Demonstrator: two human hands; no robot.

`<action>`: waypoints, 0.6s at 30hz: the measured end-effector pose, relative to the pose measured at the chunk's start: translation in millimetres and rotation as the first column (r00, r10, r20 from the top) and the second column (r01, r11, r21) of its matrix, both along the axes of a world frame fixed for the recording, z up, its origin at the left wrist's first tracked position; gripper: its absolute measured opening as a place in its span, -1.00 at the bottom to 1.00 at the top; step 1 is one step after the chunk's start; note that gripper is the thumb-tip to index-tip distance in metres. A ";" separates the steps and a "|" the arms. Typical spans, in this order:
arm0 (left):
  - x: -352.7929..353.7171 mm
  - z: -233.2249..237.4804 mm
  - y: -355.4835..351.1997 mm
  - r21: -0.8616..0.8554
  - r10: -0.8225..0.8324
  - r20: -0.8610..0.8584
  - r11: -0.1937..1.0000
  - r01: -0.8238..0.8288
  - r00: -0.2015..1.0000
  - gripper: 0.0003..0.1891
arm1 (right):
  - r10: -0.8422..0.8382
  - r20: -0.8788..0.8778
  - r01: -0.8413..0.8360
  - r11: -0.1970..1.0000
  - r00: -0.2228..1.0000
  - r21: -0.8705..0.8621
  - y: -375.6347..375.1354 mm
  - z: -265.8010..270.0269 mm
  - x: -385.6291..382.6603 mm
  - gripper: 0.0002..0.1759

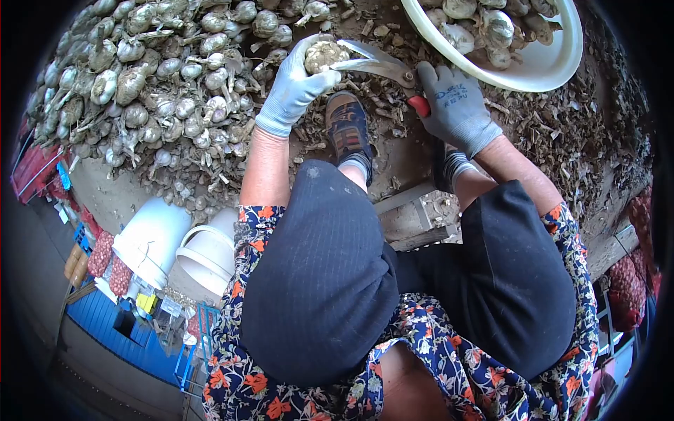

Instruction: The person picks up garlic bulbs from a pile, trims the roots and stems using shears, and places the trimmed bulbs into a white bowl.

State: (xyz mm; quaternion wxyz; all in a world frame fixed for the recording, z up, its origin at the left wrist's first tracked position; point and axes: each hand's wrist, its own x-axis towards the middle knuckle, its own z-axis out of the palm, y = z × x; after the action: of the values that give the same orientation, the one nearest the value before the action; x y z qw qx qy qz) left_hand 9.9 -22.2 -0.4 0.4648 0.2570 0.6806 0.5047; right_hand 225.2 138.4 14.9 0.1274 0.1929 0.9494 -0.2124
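Our left hand point(295, 88), in a grey glove, had its grip wrapped around a garlic bulb point(324, 55), which we held out beyond our knees above the ground point(562, 133) littered with dry trimmings. Our right hand point(453, 105), also gloved, had its grip pressed shut on the red-handled shears point(379, 64). Their blades were slightly parted, with the tips touching the bulb's right side. A heap of garlic point(140, 91) lay to our left, close to the left hand. A white basin point(554, 67) holding more bulbs sat just beyond the right hand. Our sandal point(347, 126) rested below the bulb. Two white buckets point(151, 238) stood beside our left knee.
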 end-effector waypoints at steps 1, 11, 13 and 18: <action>3.0 7.8 0.5 0.047 -0.002 0.093 0.999 -0.003 0.996 -0.39 | 0.024 0.002 -0.024 0.999 1.000 0.022 -0.6 4.2 -0.6 -0.54; 10.8 3.6 -9.4 -0.025 -0.266 -0.281 0.962 0.270 0.922 -0.48 | 0.151 0.003 -0.151 0.988 0.989 0.040 -15.1 10.3 -0.1 -0.49; 12.9 7.8 -7.6 -0.030 -0.285 -0.261 0.957 0.287 0.922 -0.55 | 0.170 0.038 -0.171 0.985 0.985 0.016 -15.6 9.5 0.9 -0.51; 19.4 8.7 -15.5 -0.037 -0.154 0.232 0.985 0.167 0.960 -0.54 | 0.156 0.147 -0.133 0.979 0.977 -0.156 -18.4 -1.0 10.7 -0.59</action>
State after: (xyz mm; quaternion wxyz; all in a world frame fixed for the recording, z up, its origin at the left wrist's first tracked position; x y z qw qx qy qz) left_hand 29.3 -37.7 8.2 0.5865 0.2383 0.6134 0.4721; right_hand 235.9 120.0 13.9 0.2315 0.1296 0.9298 -0.2553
